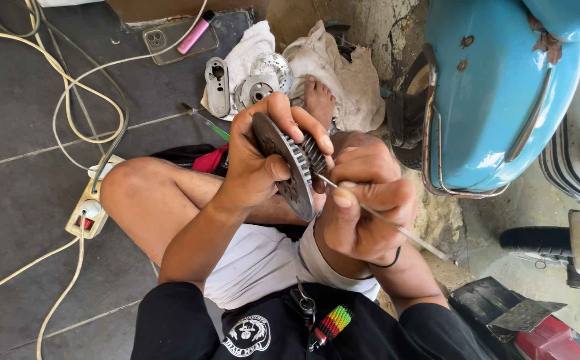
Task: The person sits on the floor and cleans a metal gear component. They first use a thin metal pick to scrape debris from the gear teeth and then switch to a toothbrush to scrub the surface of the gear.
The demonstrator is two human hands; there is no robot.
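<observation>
My left hand (260, 157) grips a round finned metal wheel (291, 167) edge-on, thumb across its dark face, above my crossed legs. My right hand (363, 200) pinches a thin metal rod (396, 228), whose tip points into the fins at the wheel's right side. The rod's other end sticks out past my wrist to the lower right. The two hands sit close together, almost touching.
White cloths (333, 70) on the floor ahead carry a metal cover (217, 87) and a round metal part (263, 81). A phone (170, 41) with a pink lighter (194, 33) lies beyond. A power strip (88, 208) with cables sits left. A blue scooter body (503, 93) stands right.
</observation>
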